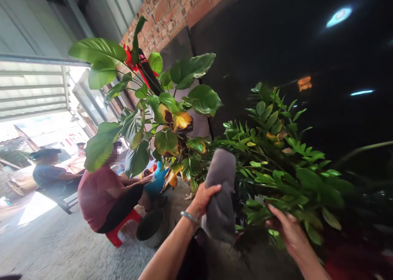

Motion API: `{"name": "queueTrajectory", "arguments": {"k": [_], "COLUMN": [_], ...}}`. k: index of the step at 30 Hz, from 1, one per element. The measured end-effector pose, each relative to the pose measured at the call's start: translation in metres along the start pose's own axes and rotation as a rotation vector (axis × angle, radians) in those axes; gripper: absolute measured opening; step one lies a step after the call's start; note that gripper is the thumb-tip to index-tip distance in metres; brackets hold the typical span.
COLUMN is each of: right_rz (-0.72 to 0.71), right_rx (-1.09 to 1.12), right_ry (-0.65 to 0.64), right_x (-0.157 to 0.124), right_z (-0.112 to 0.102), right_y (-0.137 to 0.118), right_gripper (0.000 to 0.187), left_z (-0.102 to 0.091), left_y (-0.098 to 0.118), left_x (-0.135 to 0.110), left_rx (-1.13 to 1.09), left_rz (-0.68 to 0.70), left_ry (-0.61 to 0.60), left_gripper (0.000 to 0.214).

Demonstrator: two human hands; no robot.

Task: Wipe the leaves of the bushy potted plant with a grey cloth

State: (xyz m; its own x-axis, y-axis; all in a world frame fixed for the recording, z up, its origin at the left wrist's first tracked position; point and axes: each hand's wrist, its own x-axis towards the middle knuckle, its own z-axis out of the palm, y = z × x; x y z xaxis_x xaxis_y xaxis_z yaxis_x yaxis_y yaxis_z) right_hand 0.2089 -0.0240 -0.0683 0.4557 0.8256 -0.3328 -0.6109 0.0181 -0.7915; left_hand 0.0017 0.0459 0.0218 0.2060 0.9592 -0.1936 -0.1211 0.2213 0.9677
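There are two hands (201, 200), one grey cloth (219, 208), one bracelet (189, 217), two leafy plants (276, 181), one red stool (115, 238), one dark tub (153, 235) and at least two seated people (95, 198); those farther back are too blurred to count.

No text, label, brand or number can be read. Small red marks (70, 141) in the bright background at left are too blurred to make out, as is an orange patch (304, 83) on the dark wall (276, 38).

ZZ plant (276, 175): glossy green leaflets, some yellowed, stems spreading.
Gray cloth (219, 198): elongated, nearly upright, held beside the ZZ plant.
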Motion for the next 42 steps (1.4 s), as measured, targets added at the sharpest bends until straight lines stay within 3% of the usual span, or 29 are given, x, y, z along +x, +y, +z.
{"name": "queueTrajectory", "arguments": {"k": [2,4,7,10,12,14,16,19,21,24,28,30,32,35,37,40,42], "right_rz": [0.005,-0.006,-0.012,0.002,0.013,0.024,0.041,0.079,0.095,0.078,0.046,0.036,0.033,0.047,0.058,0.064,0.059], "right_rx": [-0.014,-0.029,-0.028,0.022,0.048,0.033,-0.042,-0.168,-0.171,-0.1,-0.023,-0.013,-0.035,-0.126,-0.161,-0.114,-0.073], "right_ry": [-0.009,-0.04,-0.079,-0.078,-0.068,-0.056,-0.024,0.021,0.011,-0.018,-0.056,-0.059,-0.046,-0.019,-0.012,-0.019,-0.037], "right_x": [-0.002,-0.003,-0.003,-0.001,-0.001,-0.002,-0.004,-0.008,-0.01,-0.01,-0.006,-0.005,-0.005,-0.009,-0.012,-0.014,-0.013], "right_z": [-0.001,-0.004,-0.008,-0.006,-0.003,0.001,0.002,-0.001,-0.003,-0.006,-0.004,-0.002,-0.001,-0.002,-0.004,-0.007,-0.008], "right_y": [-0.002,-0.004,-0.005,-0.005,-0.004,-0.003,-0.002,-0.002,-0.004,-0.006,-0.005,-0.004,-0.004,-0.007,-0.009,-0.011,-0.011], "right_gripper": [0.024,0.026,0.026,0.026,0.027,0.027,0.029,0.033,0.032,0.03,0.027,0.028,0.03,0.03,0.029,0.029,0.029], "left_z": [-0.01,-0.023,-0.03,-0.015,0.002,0.016,0.02,0.004,-0.009,-0.014,0.016,0.031,0.035,0.017,-0.005,-0.026,-0.025], "left_y": [-0.024,-0.033,-0.014,0.02,0.031,0.025,0.008,-0.016,-0.016,0.01,0.04,0.031,0.008,-0.027,-0.035,-0.015,0.007], "left_x": [-0.011,-0.027,-0.038,-0.02,0.0,0.014,0.016,-0.002,-0.017,-0.022,0.006,0.02,0.024,0.006,-0.013,-0.033,-0.032], "left_rx": [0.109,0.151,0.075,-0.054,-0.148,-0.179,-0.093,0.125,0.178,0.088,-0.144,-0.178,-0.107,0.107,0.214,0.221,0.149], "left_rz": [-0.114,-0.213,-0.2,-0.037,0.036,0.029,-0.07,-0.276,-0.32,-0.19,0.019,0.012,-0.071,-0.254,-0.334,-0.32,-0.231], "left_ry": [-0.099,-0.219,-0.302,-0.211,-0.101,-0.022,-0.029,-0.191,-0.297,-0.307,-0.127,-0.055,-0.046,-0.148,-0.232,-0.314,-0.328], "left_gripper": [0.038,0.037,0.039,0.043,0.042,0.039,0.038,0.035,0.031,0.031,0.037,0.036,0.035,0.033,0.031,0.03,0.034]}}
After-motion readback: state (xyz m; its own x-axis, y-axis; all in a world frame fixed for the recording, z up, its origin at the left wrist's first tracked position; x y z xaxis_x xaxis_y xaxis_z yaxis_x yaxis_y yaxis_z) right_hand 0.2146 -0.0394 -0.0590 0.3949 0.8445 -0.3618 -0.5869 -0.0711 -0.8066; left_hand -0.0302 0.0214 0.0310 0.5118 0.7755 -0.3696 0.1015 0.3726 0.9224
